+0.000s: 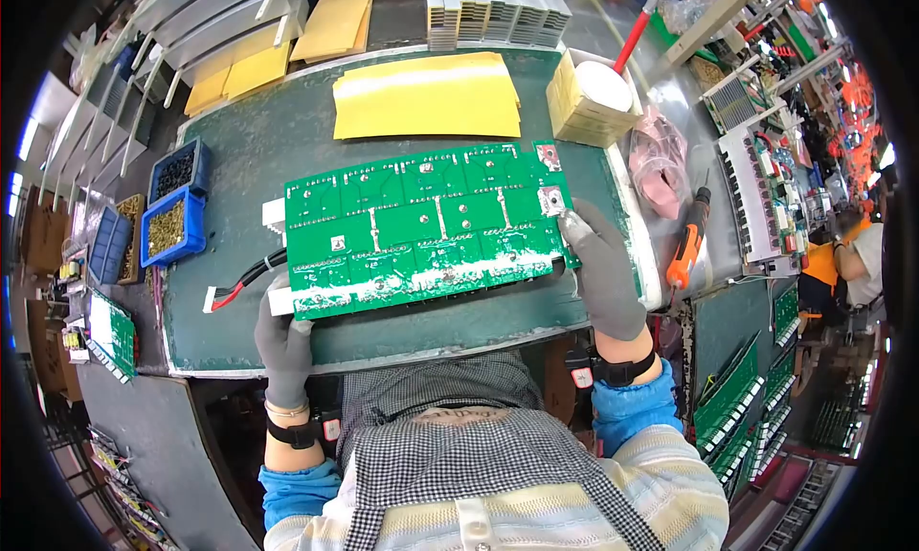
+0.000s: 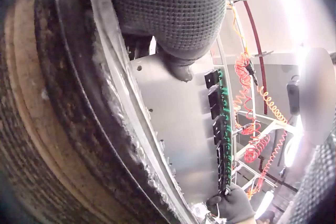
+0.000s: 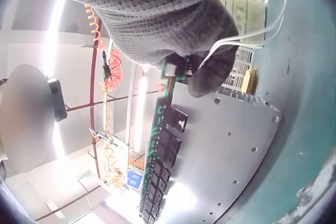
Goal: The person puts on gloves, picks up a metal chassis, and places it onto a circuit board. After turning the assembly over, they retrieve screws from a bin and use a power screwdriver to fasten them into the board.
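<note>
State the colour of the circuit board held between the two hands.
Green, with white printed lines. The circuit board shows best in the head view.

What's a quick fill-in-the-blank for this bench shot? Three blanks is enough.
1. The left hand and the right hand each grip an end of the ____ circuit board.
2. The sheet lying on the mat beyond the board is ____.
3. The screwdriver with the orange handle lies on the person's ____ side.

Missing words: green; yellow; right
</note>
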Available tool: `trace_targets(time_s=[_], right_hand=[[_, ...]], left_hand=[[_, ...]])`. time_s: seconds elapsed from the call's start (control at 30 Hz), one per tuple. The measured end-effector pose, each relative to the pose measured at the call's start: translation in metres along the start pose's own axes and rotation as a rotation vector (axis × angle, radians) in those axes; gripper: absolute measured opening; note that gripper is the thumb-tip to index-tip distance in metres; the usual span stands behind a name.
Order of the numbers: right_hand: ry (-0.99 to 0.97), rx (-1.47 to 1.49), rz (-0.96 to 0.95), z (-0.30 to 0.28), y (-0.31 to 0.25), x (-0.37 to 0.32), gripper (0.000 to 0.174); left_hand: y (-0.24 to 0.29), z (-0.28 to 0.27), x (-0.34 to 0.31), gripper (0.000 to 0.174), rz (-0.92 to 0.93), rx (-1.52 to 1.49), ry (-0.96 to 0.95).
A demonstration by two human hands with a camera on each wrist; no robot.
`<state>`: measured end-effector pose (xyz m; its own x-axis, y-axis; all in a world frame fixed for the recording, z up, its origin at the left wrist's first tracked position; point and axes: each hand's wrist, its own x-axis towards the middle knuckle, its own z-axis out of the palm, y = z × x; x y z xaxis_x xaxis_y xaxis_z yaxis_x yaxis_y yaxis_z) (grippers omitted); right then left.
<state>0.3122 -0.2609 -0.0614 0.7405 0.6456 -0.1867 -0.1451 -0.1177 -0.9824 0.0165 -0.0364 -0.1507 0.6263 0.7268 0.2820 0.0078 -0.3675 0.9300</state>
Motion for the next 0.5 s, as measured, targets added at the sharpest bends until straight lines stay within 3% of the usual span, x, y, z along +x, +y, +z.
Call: trace_targets(time_s=[0.13, 0.23, 0.5], right_hand=[[0.017, 0.031, 0.02, 0.0014, -0.0014, -0.0003, 0.032], [-0.007, -0.002, -0.025, -0.003, 0.0042, 0.0025, 0.032], [-0.004, 0.006, -0.014, -0.0016, -0.0008, -0.0002, 0.031]], left_hand=[[0.0035, 0.002, 0.0006, 0.056, -0.016, -0.019, 0.01], [0.0034, 0.0032, -0.0004, 0.071, -0.062, 0.023, 0.034], [-0.0011, 0.0033, 0.0011, 0.071, -0.012, 0.024, 0.057]])
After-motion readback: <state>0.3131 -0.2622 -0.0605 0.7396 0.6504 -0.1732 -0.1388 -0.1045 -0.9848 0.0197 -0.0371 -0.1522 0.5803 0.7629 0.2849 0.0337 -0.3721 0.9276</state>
